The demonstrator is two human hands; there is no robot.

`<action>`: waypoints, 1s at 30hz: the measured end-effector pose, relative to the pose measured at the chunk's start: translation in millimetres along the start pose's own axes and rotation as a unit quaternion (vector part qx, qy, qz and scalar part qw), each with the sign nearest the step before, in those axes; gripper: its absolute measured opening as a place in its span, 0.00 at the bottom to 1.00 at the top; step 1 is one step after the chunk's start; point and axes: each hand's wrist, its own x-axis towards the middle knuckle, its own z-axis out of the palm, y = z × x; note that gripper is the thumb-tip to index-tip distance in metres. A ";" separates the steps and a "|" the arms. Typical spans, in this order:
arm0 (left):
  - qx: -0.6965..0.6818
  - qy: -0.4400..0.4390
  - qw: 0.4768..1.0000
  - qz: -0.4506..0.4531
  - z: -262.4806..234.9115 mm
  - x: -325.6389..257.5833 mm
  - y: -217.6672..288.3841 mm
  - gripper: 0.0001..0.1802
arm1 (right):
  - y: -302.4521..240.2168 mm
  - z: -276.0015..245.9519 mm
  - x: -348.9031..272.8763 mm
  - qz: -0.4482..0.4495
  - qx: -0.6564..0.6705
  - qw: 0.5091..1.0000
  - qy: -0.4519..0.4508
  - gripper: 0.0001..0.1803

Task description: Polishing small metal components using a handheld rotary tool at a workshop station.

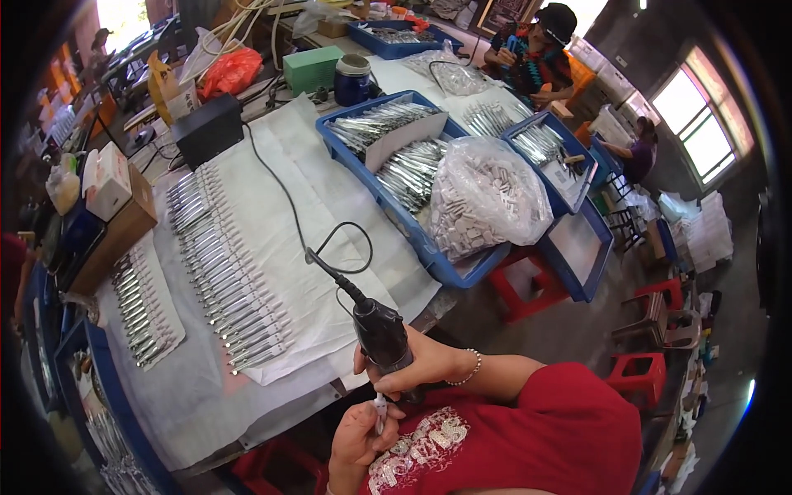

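My right hand [429, 363], with a beaded bracelet at its wrist, is wrapped round a black corded electric screwdriver [379, 330] whose cord runs up and away over the table. Below its lower end, my left hand [356, 433] pinches a small white plastic piece [380, 404]; the rest of that piece is hidden in the fingers. Left of the hands, a long row of slim silver metal pieces with white ends [223, 272] lies side by side on white sheeting [305, 198]. A shorter row of similar pieces [144, 305] lies farther left.
A large blue tray [388, 219] holds silver pieces and a clear bag of white plastic parts [491, 198]. A black box [206, 132] stands at the row's far end. Blue trays [78, 396] flank the table. Red stools [528, 285] stand right. A co-worker [536, 58] sits across the table.
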 end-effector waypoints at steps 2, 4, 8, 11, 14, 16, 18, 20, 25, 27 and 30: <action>0.007 0.008 1.000 0.004 3.0 -3.6 3.2 0.26 | 1.7 6.6 3.7 -0.022 0.032 0.999 -0.005 0.16; 0.053 0.053 0.997 0.031 14.3 -11.9 9.1 0.25 | -1.3 12.8 7.7 -0.003 0.041 0.999 0.005 0.18; 0.176 0.102 0.978 0.039 23.7 -28.9 22.6 0.22 | -2.2 16.2 14.2 -0.051 -0.008 0.994 0.093 0.21; 0.280 0.128 0.951 0.043 40.1 -39.3 53.5 0.20 | -5.5 3.9 12.1 -0.146 0.004 0.985 0.095 0.21; 0.417 0.136 0.886 0.151 33.2 -69.0 78.2 0.20 | -4.9 5.5 13.7 -0.187 0.010 0.978 0.095 0.24; 0.466 0.208 0.836 0.201 37.6 -89.5 99.7 0.18 | -1.2 3.9 16.0 -0.180 0.009 0.980 0.079 0.24; 0.510 0.293 0.774 0.235 31.0 -112.3 119.8 0.17 | 3.2 2.9 17.7 -0.160 0.009 0.985 0.063 0.24; 0.505 0.372 0.723 0.287 26.6 -123.3 150.4 0.15 | 5.3 4.2 20.8 -0.143 -0.020 0.988 0.058 0.24; 0.594 0.417 0.563 0.395 -12.3 -139.8 256.9 0.10 | 4.5 3.2 22.1 -0.137 -0.026 0.988 0.066 0.25; 0.633 0.408 0.531 0.388 -36.1 -152.5 298.6 0.09 | 3.6 2.3 21.8 -0.133 -0.028 0.988 0.067 0.26; 0.656 0.399 0.530 0.361 -56.4 -154.0 344.9 0.08 | 2.9 2.7 21.6 -0.128 -0.031 0.988 0.078 0.26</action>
